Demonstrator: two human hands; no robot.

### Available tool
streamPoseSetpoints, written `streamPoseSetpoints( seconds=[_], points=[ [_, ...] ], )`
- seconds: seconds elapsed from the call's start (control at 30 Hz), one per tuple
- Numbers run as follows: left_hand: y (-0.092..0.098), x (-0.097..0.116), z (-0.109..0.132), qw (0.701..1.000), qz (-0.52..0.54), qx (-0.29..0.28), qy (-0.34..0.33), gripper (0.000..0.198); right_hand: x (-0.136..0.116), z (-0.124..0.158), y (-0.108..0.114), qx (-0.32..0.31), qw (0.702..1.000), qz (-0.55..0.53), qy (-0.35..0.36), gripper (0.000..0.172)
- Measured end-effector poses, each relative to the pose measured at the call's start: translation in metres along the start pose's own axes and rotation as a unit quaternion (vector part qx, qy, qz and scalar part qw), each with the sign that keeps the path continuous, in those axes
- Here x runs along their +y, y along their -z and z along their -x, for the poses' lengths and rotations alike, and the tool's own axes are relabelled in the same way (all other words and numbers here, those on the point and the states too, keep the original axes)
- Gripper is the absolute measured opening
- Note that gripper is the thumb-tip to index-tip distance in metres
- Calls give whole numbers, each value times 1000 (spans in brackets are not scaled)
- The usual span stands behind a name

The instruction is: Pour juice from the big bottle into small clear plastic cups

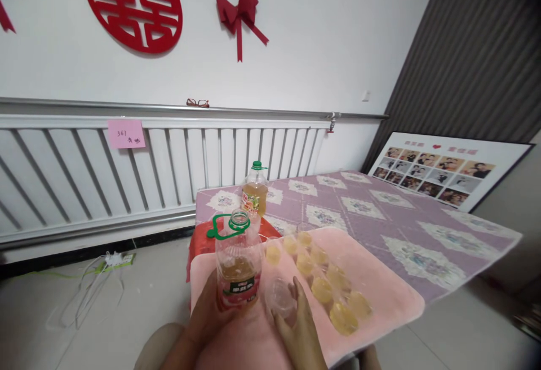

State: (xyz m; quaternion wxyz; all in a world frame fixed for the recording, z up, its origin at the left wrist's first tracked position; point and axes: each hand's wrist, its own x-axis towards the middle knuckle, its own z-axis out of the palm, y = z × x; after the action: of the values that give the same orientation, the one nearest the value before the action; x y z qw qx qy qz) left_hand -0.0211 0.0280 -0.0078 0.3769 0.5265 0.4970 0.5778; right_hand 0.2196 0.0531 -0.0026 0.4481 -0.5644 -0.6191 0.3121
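My left hand [215,309] is wrapped round the lower side of a large clear plastic juice bottle [239,251] with a green carrying handle. The bottle stands about upright, partly filled with amber liquid, and its mouth looks uncapped. Just to its right, my right hand [296,319] has its fingers round a clear plastic cup [279,296], which looks to have no drink in it. Further right, several clear cups of yellow liquid [322,289] stand in rows on the pink mat [389,296].
Behind the held bottle stands a second, green-capped bottle [254,192] of amber liquid, near a red cloth [203,241]. A purple patterned tablecloth [338,189] covers the table, beside a white radiator [177,167]. A photo board [443,167] leans at the right; cables [112,263] lie on the floor.
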Motion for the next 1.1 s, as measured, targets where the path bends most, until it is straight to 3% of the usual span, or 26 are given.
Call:
streamPoseSetpoints(
  seconds=[0.23,0.53,0.73,0.9,1.1],
  points=[
    [0,1,0,999,-15,-32,-8,79,3,-1,2,-2,1000,-24,0,88],
    [-3,-4,1,1000,16,-25,1,77,13,-2,-7,-11,1000,-10,2,78],
    [-4,6,-1,999,40,-33,17,78,8,-1,-1,-38,998,-36,-18,81],
    [-8,22,-1,995,78,-32,53,76,-4,-18,15,30,994,-85,-55,69],
    [-9,19,0,995,61,-40,66,75,18,-58,4,56,994,-92,-34,55]
  ],
)
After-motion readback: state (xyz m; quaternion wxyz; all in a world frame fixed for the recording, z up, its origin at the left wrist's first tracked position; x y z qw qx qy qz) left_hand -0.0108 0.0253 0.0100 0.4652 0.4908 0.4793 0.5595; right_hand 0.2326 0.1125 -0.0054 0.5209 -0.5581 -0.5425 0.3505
